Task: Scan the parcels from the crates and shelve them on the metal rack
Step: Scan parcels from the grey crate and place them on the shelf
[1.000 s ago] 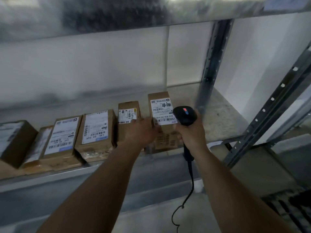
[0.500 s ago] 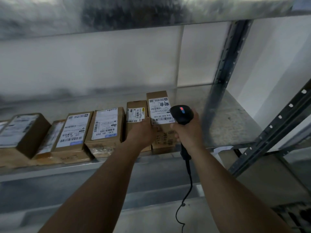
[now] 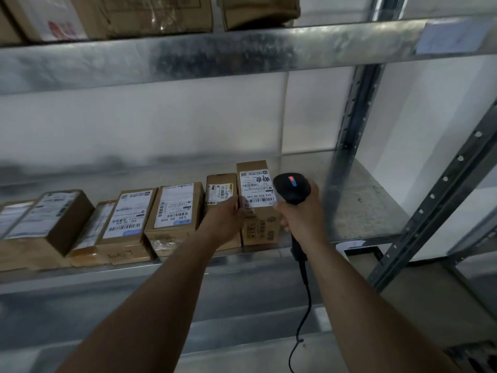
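Note:
A row of several brown labelled parcels stands along the metal rack's middle shelf [image 3: 360,208]. The rightmost parcel [image 3: 256,203] is the tallest, with a white barcode label on top. My left hand [image 3: 224,223] holds its left front edge, lying in front of the smaller neighbouring parcel [image 3: 219,188]. Just to that parcel's right, my right hand [image 3: 302,220] grips a black handheld scanner [image 3: 291,188] with a red light on its head. The scanner's cable [image 3: 304,313] hangs down.
The shelf is bare to the right of the row, up to the rack's dark upright [image 3: 349,135] and a slanted perforated post [image 3: 441,189]. Larger cartons [image 3: 150,14] sit on the upper shelf [image 3: 242,52]. Lower shelves lie below my arms.
The rightmost parcel has slid back and closed up against the row. Both hands stayed on parcel and scanner. My view has tilted up, bringing the upper shelf's cartons into sight.

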A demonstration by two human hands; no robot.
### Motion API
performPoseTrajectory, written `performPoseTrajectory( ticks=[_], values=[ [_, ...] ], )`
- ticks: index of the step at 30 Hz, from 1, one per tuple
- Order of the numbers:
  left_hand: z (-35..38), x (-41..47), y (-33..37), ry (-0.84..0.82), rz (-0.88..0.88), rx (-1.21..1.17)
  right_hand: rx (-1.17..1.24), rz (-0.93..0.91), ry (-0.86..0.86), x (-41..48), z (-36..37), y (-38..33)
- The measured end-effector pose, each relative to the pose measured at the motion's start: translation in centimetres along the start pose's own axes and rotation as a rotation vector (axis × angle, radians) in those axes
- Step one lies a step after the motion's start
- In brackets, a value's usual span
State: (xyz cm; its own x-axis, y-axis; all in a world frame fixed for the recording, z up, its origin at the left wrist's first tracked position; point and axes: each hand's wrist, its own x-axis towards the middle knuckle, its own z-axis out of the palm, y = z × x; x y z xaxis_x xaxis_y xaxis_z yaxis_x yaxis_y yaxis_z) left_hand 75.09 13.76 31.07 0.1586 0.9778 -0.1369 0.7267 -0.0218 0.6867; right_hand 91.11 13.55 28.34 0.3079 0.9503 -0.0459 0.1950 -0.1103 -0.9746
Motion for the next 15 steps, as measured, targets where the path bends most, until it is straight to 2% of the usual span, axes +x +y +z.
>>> performPoseTrajectory(
  ticks=[4,8,15],
  values=[
    [-0.4,-2.5,1.0,0.127,0.036,-0.121,0.011,-0.045,0.014,-1.8,0.2,-1.9],
    [-1.1,-4.7,0.5,0.239,0.04,-0.118,0.056,-0.104,-0.039,-3.7,1.1,-2.7],
    [-3.2,-9.7,-2.5,0.296,0.072,-0.236,0.148,-0.177,-0.161,-8.5,5.5,-4.4]
  ],
)
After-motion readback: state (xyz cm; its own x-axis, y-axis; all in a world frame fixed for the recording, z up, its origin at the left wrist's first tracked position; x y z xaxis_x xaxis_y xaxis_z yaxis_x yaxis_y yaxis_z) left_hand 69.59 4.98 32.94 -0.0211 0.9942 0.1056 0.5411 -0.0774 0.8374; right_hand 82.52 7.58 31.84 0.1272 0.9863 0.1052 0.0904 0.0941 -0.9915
